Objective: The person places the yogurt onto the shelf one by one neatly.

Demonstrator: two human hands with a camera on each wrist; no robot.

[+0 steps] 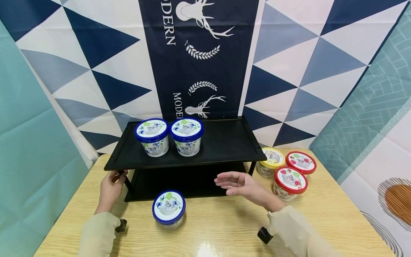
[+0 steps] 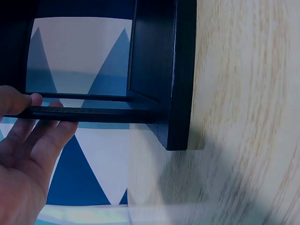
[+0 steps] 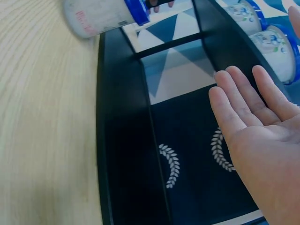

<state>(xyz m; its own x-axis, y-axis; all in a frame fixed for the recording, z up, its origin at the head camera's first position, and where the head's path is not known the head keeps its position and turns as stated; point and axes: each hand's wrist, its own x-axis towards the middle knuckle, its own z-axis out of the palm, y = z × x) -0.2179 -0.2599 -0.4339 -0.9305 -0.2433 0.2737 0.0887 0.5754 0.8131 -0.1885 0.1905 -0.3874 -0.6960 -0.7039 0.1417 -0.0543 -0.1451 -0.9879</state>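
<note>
The black shelf [image 1: 224, 139] stands on the desk [image 1: 231, 214], its post [image 1: 128, 184] at eight o'clock pinched by the left grip [image 1: 110, 190]; the right grip [image 1: 241, 186] hovers outstretched at four. A blue-lidded tub [image 1: 169, 207] stands in front at six, red-lidded tubs [image 1: 290, 180] at three.

The left grip [image 1: 109, 191] pinches, thumb and fingers curled inward. The right grip [image 1: 243, 185] extends nearly straight fingers.

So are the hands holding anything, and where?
The left hand grips the black shelf by its front left post, near the top; the right hand holds nothing.
</note>
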